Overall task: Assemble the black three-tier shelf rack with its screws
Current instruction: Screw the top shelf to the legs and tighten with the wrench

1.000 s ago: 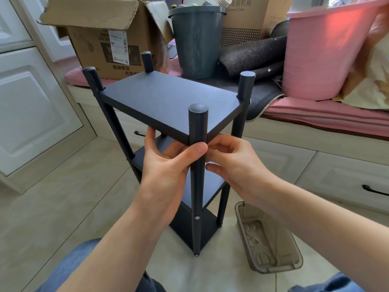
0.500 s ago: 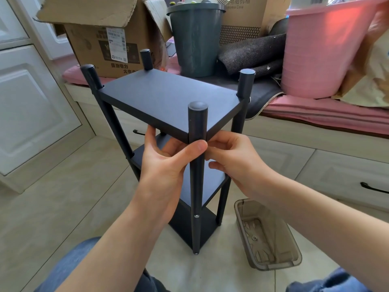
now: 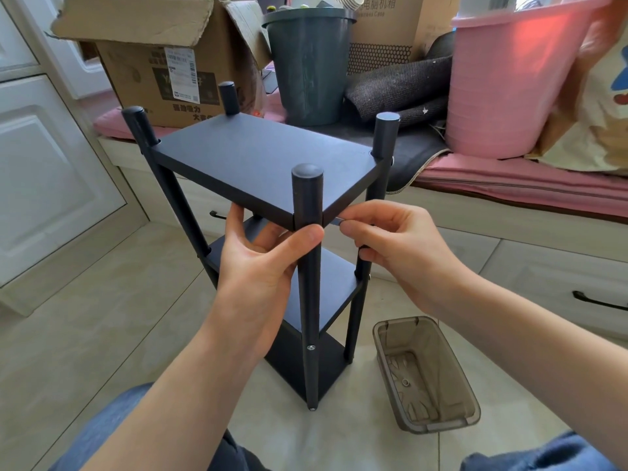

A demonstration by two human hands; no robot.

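I see two bare forearms, no sleeves showing, no watch or rings on the left hand [image 3: 258,263] or right hand [image 3: 401,253]. Blue denim trousers [image 3: 98,433] cover both knees at the bottom edge.

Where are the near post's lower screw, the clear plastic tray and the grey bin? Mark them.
lower screw [image 3: 310,347], head view, its silver head.
clear plastic tray [image 3: 473,396], head view, right wall.
grey bin [image 3: 307,69], head view, front wall.
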